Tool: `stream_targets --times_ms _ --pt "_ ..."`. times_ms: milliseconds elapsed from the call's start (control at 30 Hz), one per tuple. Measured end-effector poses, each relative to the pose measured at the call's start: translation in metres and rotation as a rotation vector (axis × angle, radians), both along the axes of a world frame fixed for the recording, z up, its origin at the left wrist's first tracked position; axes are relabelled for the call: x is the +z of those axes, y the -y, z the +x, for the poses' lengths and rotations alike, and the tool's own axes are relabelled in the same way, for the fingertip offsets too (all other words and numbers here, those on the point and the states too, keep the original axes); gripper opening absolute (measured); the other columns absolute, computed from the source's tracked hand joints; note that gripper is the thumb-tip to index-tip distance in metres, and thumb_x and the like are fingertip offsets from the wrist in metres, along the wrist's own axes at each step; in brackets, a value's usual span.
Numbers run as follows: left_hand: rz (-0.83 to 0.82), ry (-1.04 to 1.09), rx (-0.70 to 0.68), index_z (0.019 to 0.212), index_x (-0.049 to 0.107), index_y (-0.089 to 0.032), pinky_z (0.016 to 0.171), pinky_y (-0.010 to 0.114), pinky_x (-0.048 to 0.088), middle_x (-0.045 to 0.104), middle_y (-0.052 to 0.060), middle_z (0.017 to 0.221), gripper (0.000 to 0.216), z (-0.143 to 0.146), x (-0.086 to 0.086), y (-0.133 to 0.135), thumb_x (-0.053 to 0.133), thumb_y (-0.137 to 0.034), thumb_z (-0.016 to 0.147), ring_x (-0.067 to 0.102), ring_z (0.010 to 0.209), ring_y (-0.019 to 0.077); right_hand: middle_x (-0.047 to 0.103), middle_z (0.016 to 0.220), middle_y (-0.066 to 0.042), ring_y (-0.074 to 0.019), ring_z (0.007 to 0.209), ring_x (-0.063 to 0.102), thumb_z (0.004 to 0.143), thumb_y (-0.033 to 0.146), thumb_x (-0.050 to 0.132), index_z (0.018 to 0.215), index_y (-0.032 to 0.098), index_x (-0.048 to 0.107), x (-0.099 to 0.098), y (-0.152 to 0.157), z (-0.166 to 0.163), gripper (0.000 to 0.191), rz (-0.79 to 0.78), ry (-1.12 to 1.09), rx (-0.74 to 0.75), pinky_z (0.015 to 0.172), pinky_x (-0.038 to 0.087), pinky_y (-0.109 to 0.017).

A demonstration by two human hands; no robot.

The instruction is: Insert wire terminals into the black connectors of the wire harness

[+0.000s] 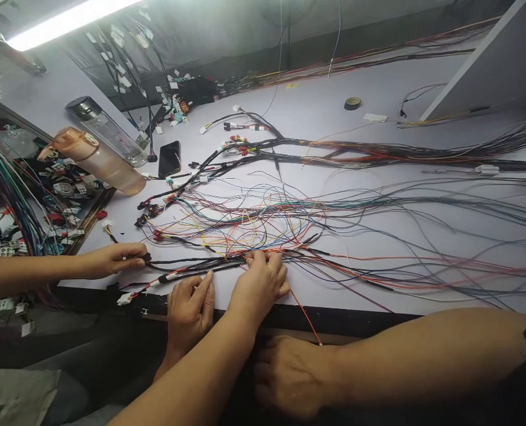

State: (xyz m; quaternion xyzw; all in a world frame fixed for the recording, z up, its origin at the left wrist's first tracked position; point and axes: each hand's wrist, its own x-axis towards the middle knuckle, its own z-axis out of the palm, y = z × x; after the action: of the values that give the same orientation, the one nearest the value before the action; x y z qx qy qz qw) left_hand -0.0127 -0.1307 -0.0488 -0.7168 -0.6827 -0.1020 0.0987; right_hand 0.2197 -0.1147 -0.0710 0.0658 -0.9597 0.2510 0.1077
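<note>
My left hand (263, 275) is closed on a bundle of thin wires (236, 255) at the front of the table, thumb and fingertips pinched together on it. Below the table edge is my right hand (291, 376), its fingers curled downward; whatever they hold, if anything, is hidden. An orange wire (305, 310) hangs from the bundle over the edge, its tip by my right wrist. To the left, a co-worker's hand (132, 258) grips the black connector end of dark taped branches (183, 260). Another hand of the co-worker (192, 305) rests at the edge, near a white connector (124, 299).
A second, taped wire harness (316, 148) lies across the table behind loose wires (355, 204). Two bottles (103, 163), a phone (169, 158) and a tape roll (352, 103) stand or lie farther back. A white panel (476, 59) rises at right; connectors pile up at left.
</note>
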Motion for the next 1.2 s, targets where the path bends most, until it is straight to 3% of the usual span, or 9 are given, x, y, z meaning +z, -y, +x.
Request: stream_targets --times_ms 167,467,767,1033,1200 --pt "0.107 0.214 -0.024 0.118 0.062 -0.015 0.072 0.042 0.045 0.06 0.011 0.091 0.031 0.009 0.004 -0.003 0.047 -0.031 0.096 0.051 0.083 0.0191 0.059 0.065 -0.001 -0.0144 0.051 0.045 0.083 0.02 0.06 0.074 0.014 0.061 0.002 -0.004 -0.001 0.011 -0.02 0.019 0.027 0.053 0.037 -0.031" --pt "0.091 0.2 -0.033 0.118 0.06 -0.019 0.075 0.044 0.046 0.063 0.01 0.097 0.028 0.011 0.008 -0.005 0.051 -0.03 0.094 0.054 0.09 0.0206 0.059 0.066 -0.001 -0.0154 0.054 0.048 0.082 0.021 0.062 0.078 0.013 0.063 0.007 -0.008 -0.002 0.009 0.005 0.069 0.061 0.054 0.04 -0.032" --pt "0.093 0.21 -0.032 0.117 0.06 -0.019 0.069 0.04 0.046 0.06 0.009 0.093 0.026 0.019 0.004 -0.009 0.047 -0.027 0.096 0.053 0.085 0.0179 0.058 0.064 -0.001 -0.0162 0.053 0.047 0.08 0.021 0.061 0.073 0.015 0.061 0.001 -0.006 -0.002 0.009 0.0 0.05 0.075 0.056 0.041 -0.033" --pt "0.106 0.15 0.007 0.118 0.061 -0.018 0.068 0.036 0.048 0.06 0.009 0.094 0.03 0.021 0.0 -0.008 0.042 -0.03 0.098 0.051 0.082 0.0156 0.058 0.064 0.0 -0.0156 0.054 0.048 0.082 0.022 0.06 0.075 0.014 0.061 -0.006 -0.003 -0.003 0.011 -0.023 0.025 0.089 0.056 0.041 -0.032" --pt "-0.015 -0.087 0.077 0.119 0.063 -0.015 0.079 0.038 0.051 0.06 0.014 0.107 0.041 0.021 0.004 -0.004 0.032 -0.034 0.1 0.052 0.086 0.0167 0.06 0.066 -0.001 -0.0159 0.056 0.049 0.08 0.022 0.063 0.076 0.014 0.063 -0.002 -0.006 -0.003 0.009 -0.039 0.042 0.079 0.056 0.042 -0.032"
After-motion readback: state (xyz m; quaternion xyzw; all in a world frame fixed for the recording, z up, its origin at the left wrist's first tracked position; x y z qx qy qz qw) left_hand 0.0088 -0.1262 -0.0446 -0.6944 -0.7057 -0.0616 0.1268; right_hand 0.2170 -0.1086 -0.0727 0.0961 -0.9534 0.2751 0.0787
